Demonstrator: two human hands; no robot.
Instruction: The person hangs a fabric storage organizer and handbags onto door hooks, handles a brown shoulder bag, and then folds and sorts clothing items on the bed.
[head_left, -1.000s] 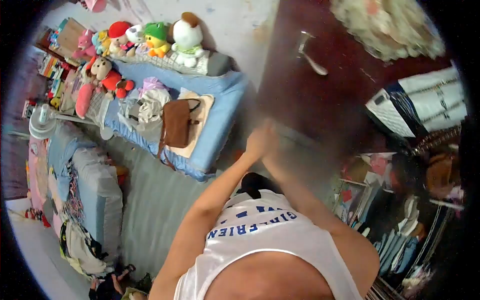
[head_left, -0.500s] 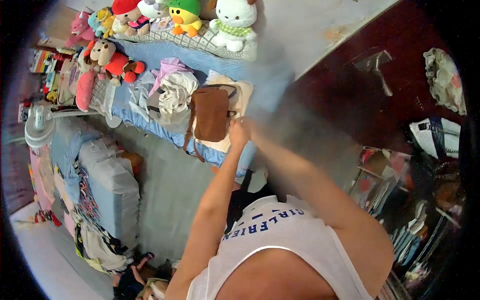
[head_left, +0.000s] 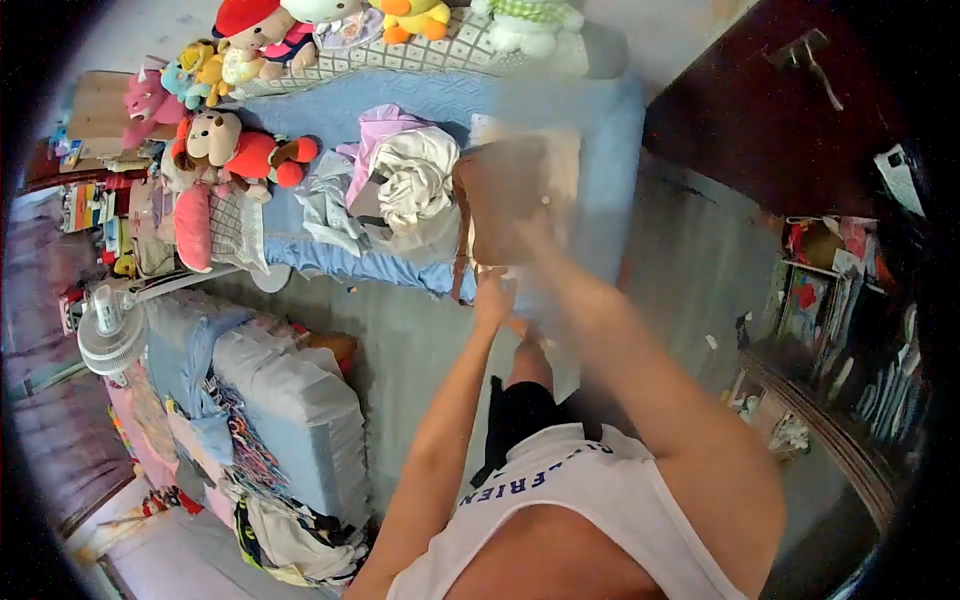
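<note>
A brown bag (head_left: pixel 492 200) with a thin strap (head_left: pixel 461 240) is at the right part of the blue-covered bed, over a cream cloth (head_left: pixel 562 165). My left hand (head_left: pixel 493 294) is closed at the bag's lower edge, its fingers on the brown material. Smeared by motion, my right hand (head_left: pixel 540 228) is over the bag's right side, and its fingers cannot be made out. Left of the bag lie a crumpled white cloth (head_left: pixel 415 178) and a pink-lilac cloth (head_left: pixel 385 125).
Plush toys, among them a red-clad one (head_left: pixel 245 150), line the bed's back and left. A fan (head_left: pixel 112 335) stands at the left beside a second bed (head_left: pixel 300 420) heaped with clothes. Shelves (head_left: pixel 840 270) and a dark red door (head_left: pixel 770 130) are at the right.
My left hand has gone from the bag's right side to its lower edge. My right hand, blurred in both frames, is now over the bag's right side. The whole view has shifted.
</note>
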